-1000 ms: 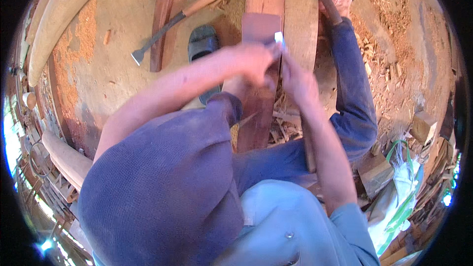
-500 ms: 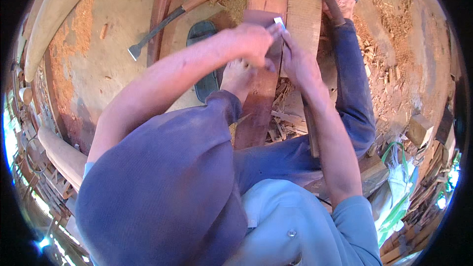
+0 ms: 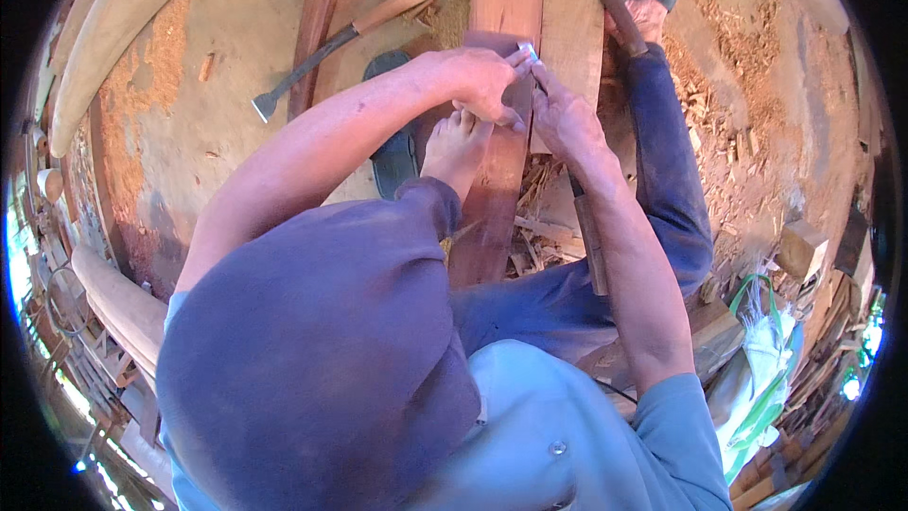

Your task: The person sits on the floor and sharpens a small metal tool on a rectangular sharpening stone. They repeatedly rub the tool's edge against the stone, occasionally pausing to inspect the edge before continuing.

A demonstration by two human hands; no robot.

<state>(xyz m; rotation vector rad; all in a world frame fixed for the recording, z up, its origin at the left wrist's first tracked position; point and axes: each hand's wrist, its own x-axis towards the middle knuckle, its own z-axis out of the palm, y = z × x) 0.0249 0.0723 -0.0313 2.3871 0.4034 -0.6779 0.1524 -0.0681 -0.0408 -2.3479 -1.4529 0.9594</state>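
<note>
My left hand [image 3: 482,80] and my right hand [image 3: 560,118] meet over a reddish wooden plank [image 3: 492,199] that lies on the ground. Both hands pinch a small shiny metal piece [image 3: 530,52] held against the plank's upper part. My bare left foot [image 3: 456,147] rests on the plank just below the hands. My right leg in blue trousers [image 3: 667,161] stretches along the right side, its foot [image 3: 646,14] near the top.
A long-handled adze-like tool [image 3: 331,47] and a narrow red slat [image 3: 317,24] lie on the dirt at upper left. A dark sandal [image 3: 392,151] sits beside the plank. Another wooden-handled tool [image 3: 615,9] rests on a pale board [image 3: 572,9]. Wood chips [image 3: 544,218] and offcuts litter the right.
Both hands have stayed together on the small metal piece, shifting slightly up along the plank. The view has tilted a little; nothing was let go.
</note>
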